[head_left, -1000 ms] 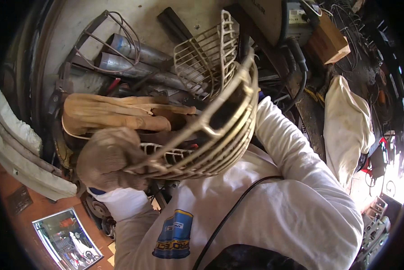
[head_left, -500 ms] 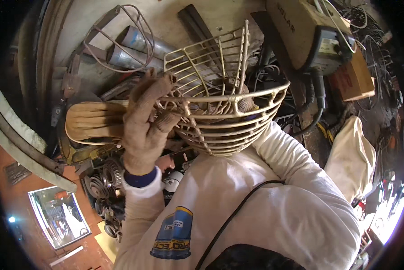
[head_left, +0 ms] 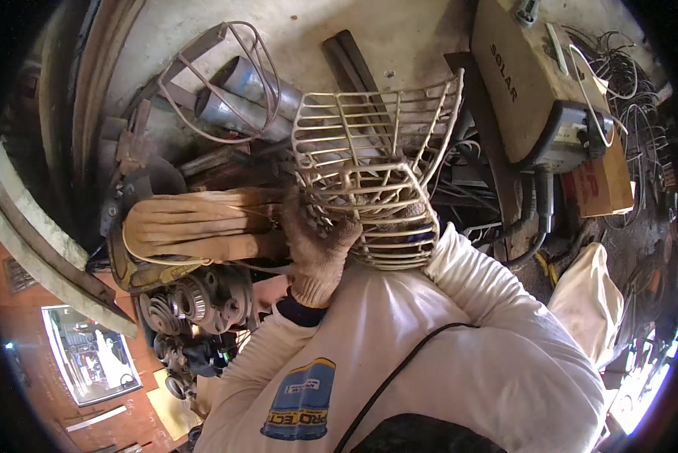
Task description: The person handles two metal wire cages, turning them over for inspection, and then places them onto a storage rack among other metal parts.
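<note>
Left hand (head_left: 318, 245), gloved, clamps the cream wire basket (head_left: 373, 181) at its seven o'clock corner; right hand hidden, state unclear. Bars could snag the glove or slip.

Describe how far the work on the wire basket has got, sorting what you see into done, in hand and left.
Done: the wire basket is off the clutter and held up in front of the person. In hand: the gloved left hand grips its lower left frame; the right hand shows only dimly behind the wires. Left: a pair of tan gloves lies untouched on the metal parts beside it.
</note>
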`<state>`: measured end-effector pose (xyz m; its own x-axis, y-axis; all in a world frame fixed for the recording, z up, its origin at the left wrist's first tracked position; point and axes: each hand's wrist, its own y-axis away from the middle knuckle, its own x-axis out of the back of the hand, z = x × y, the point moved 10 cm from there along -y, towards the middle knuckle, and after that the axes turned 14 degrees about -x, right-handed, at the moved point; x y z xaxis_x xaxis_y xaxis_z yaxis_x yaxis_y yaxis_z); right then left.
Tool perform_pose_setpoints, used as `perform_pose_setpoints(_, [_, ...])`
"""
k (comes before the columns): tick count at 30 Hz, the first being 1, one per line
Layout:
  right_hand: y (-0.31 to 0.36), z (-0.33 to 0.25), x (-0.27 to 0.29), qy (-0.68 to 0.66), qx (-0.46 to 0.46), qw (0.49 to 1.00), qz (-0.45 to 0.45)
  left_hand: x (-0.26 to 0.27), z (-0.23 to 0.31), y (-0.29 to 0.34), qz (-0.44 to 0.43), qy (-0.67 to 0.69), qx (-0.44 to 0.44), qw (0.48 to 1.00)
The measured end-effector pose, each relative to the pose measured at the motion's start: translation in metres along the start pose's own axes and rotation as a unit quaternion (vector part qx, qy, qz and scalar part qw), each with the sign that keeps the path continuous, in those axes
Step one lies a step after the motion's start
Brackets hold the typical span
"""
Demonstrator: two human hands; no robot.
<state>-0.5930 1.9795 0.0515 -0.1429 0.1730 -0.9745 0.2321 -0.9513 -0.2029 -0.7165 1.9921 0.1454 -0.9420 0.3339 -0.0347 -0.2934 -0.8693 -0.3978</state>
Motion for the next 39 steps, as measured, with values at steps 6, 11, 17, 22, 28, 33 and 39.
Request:
perform_pose_setpoints(6, [-0.009,-0.012,-0.004,-0.004,0.018,1.000,-0.012,-0.005,-0.041,0.006,-0.098,0.071,0.067,0.990])
perform_pose_setpoints(11, [-0.004,-0.015,0.035,-0.001,0.027,0.992,0.125,-0.020,-0.027,0.001,-0.164,0.057,0.037,0.984])
perform_pose_setpoints(17, [-0.012,-0.038,0.026,0.066,0.058,0.986,0.141,-0.030,-0.027,-0.012,-0.184,0.057,-0.033,0.981])
perform_pose_setpoints(22, [-0.015,-0.080,-0.018,0.260,0.114,0.950,0.131,-0.021,-0.059,-0.018,-0.040,0.160,0.109,0.980])
perform_pose_setpoints(28, [-0.015,-0.133,-0.027,0.194,0.204,0.950,0.137,-0.022,-0.014,-0.037,-0.040,-0.007,-0.003,0.999])
perform_pose_setpoints(33, [0.007,-0.201,-0.110,0.479,0.356,0.685,0.418,0.000,0.010,-0.077,0.041,0.029,-0.043,0.998])
perform_pose_setpoints(39, [-0.016,-0.276,-0.173,0.492,0.512,0.599,0.369,-0.026,0.072,-0.145,0.044,0.054,-0.152,0.986])
